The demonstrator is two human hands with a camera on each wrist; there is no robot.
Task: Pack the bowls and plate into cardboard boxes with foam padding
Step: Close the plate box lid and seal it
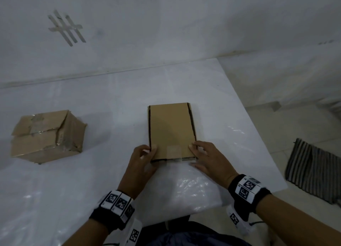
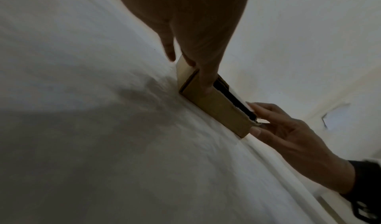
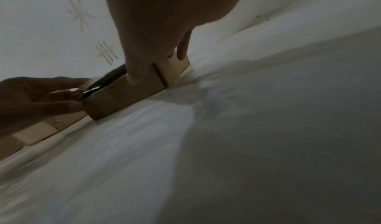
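Note:
A flat brown cardboard box (image 1: 171,127) lies in the middle of the white-covered table (image 1: 110,98), its lid down with narrow dark gaps along the edges. A strip of clear tape (image 1: 174,152) sits across its near edge. My left hand (image 1: 150,150) grips the near left corner. In the left wrist view the thumb (image 2: 208,84) presses on the front face of the box (image 2: 216,112). My right hand (image 1: 193,153) holds the near right corner, fingers on the lid edge, thumb at the front. No bowl or plate shows.
A second, crumpled and taped cardboard box (image 1: 48,135) stands at the table's left. A shiny foam or plastic sheet (image 1: 193,190) hangs over the near table edge under my wrists. The table's right edge drops to the floor, where a striped cloth (image 1: 313,173) lies.

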